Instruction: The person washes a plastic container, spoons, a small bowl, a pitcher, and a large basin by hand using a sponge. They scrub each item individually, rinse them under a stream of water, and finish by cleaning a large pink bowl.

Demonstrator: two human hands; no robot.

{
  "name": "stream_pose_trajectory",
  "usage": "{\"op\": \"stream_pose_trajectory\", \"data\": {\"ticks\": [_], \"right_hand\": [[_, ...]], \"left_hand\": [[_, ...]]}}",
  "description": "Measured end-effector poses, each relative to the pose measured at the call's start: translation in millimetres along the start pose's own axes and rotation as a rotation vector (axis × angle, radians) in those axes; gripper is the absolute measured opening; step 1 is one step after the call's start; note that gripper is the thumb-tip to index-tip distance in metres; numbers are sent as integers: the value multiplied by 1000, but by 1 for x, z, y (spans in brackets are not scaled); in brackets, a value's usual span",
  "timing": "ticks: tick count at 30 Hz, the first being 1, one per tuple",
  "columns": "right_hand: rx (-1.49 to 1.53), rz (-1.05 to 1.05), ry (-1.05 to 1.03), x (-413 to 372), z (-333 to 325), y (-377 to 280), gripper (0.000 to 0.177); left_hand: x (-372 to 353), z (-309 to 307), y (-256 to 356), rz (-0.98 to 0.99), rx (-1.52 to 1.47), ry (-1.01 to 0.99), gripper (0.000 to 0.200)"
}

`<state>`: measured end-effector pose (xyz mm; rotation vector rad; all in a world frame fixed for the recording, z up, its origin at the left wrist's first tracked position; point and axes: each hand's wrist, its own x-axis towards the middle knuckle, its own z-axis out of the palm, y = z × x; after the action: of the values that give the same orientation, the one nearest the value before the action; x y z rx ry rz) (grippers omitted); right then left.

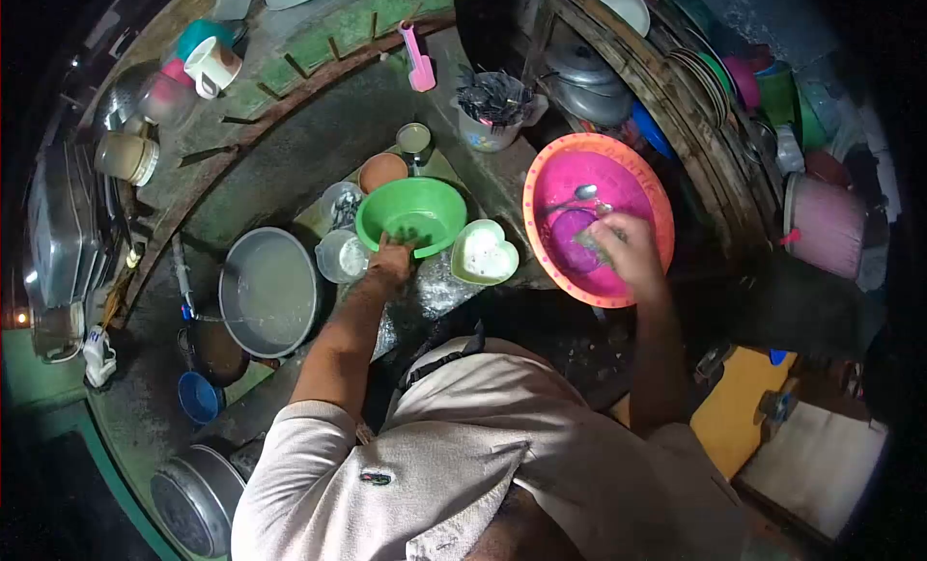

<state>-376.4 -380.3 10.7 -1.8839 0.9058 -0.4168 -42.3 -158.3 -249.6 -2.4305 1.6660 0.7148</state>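
Note:
My left hand [391, 260] is at the near rim of a green plastic basin [439, 199], its fingers over the edge and closed on it. Over a pink basin with an orange rim [536, 165], my right hand [630, 247] is closed around a small greyish-green thing [591, 240] whose kind I cannot make out. A metal spoon [585, 191] lies in the pink basin. Close to the green basin stand a heart-shaped bowl [486, 254] with white contents, a clear plastic cup [342, 256], and a brown bowl [382, 171].
A large grey tub [307, 305] of cloudy water stands at left, near a blue dipper [199, 397]. Behind are a metal mug [414, 140] and a container of cutlery [491, 122]. Plates [703, 86] and pots [584, 83] line the wooden rack at right.

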Motion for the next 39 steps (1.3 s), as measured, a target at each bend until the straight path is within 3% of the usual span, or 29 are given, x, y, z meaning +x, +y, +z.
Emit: {"op": "stream_pose_trajectory", "data": {"ticks": [1,2,3,5,6,8,10,13,15,19,21,22,23,25,27,29,31,33,35,36,37,39], "right_hand": [[-171,15,-7,9,-22,2,16],[-351,-14,-14,26,-41,39,15],[-355,-11,-9,45,-46,63,15],[-643,-94,-178,71,-43,98,18],[-639,-92,-182,78,-36,94,18],[-1010,-40,-264,93,-10,78,30],[-1110,-55,-334,106,5,89,33],[-1175,-185,-460,134,32,144,36],[-1210,14,-342,145,43,171,32],[-1348,-150,-536,143,42,145,29],[-1320,-218,-500,144,42,145,27],[-1351,-176,-483,139,41,135,27],[-1353,-174,-479,136,39,125,27],[-1361,-118,-422,124,31,108,28],[-1359,-134,-349,112,19,102,29],[-1311,-300,-174,108,-2,111,26],[-1364,-236,-189,105,-18,90,24],[-1398,-192,-202,93,-29,66,22],[-1303,-219,56,82,-37,46,18],[-1171,-320,197,73,-38,37,14],[-1172,-323,200,59,-33,18,14],[-1030,-668,343,26,-6,-29,10]], "left_hand": [[2,9,3,45,52,92,59],[-32,-74,51,-166,-11,-157,73],[-28,-67,52,-160,-12,-156,73],[-20,-30,29,-114,-59,-53,68],[-13,2,9,-3,11,6,64],[-39,-18,24,-46,-65,17,61],[-79,-49,44,-131,-136,-57,56],[-106,-19,33,-109,-141,2,50],[-120,-8,32,-147,-181,36,47],[-150,0,36,-221,-343,58,42],[-164,5,33,-246,-475,100,39],[-171,22,29,-205,-504,271,35],[-178,21,27,-201,-504,274,35],[-192,21,24,-258,-795,391,31],[-199,24,20,-323,-868,403,32],[-205,4,25,-333,-913,355,31],[-197,26,12,-245,-1079,436,31],[-195,17,13,-238,-1034,406,30],[-197,3,19,-201,-1207,416,30],[-200,-5,22,-160,-1335,383,36],[-204,-21,28,-157,-1336,386,36],[-212,-61,46,-142,-1796,159,46]]}}
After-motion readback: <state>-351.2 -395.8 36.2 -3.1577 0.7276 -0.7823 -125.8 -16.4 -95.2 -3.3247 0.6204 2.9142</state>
